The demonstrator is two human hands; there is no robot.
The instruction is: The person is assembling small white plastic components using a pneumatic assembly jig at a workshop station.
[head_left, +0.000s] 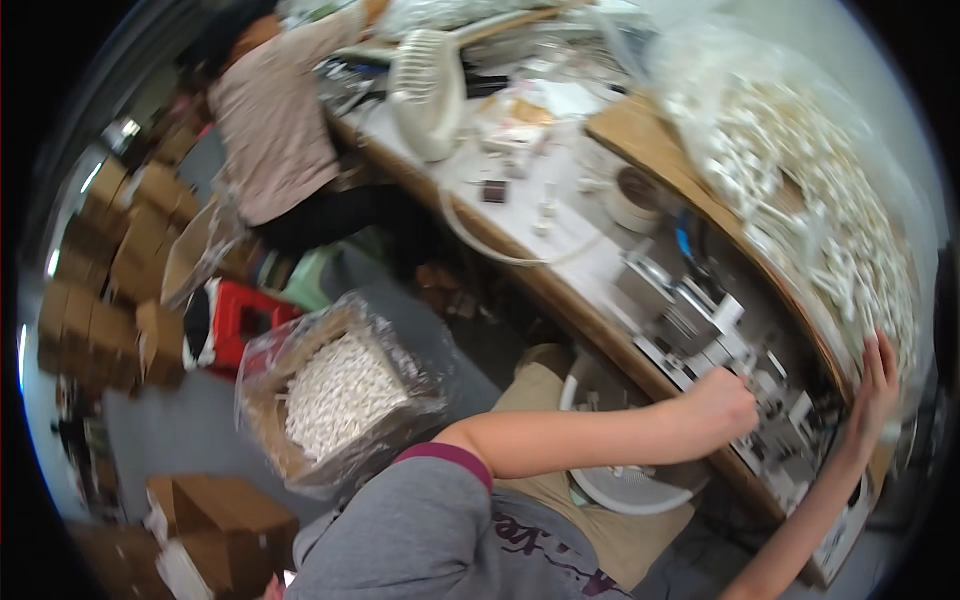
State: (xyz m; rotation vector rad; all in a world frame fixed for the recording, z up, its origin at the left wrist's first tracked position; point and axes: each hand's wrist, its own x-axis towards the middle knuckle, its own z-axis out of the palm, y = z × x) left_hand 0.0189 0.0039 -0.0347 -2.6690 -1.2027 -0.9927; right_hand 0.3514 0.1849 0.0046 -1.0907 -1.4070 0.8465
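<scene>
Metal jig (pixel 690 318) just beyond left hand (pixel 722 406), the nearer; long axis far-left to near-right. Left curled, contents hidden; right hand (pixel 876 392) extended, at white parts (pixel 815 215).

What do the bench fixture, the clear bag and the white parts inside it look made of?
Fixture: probably metal, machined; silvery-grey, sharp-edged blocks with bright highlights.
Clear bag: thin plastic film, glossy; see-through and wrinkled.
White parts: likely moulded plastic, given their uniform off-white colour; blur leaves their finish open.
</scene>
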